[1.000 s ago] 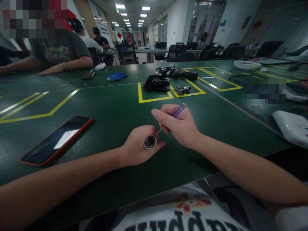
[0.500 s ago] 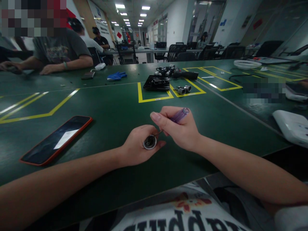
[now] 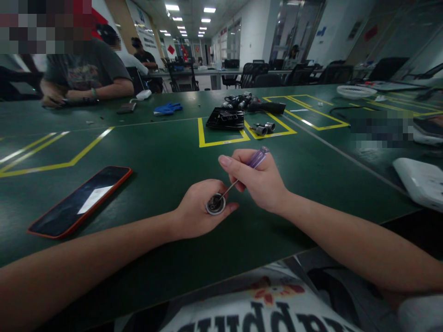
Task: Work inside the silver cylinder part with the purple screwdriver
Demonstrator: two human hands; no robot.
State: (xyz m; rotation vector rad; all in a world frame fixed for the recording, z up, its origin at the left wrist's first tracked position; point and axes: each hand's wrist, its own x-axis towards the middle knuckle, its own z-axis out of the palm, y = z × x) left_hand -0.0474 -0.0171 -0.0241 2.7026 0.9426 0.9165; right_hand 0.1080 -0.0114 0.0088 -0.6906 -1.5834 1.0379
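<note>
Head view: a round metal cup-shaped part [image 3: 216, 204] is gripped by the left hand [image 3: 197, 210]; a purple-handled screwdriver [image 3: 256, 159], pinched by the right hand [image 3: 261, 182] at two o'clock, is tipped inside it.

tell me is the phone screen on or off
Off. The phone lies face up on the green table, its screen dark, showing only a pale reflection.
</note>
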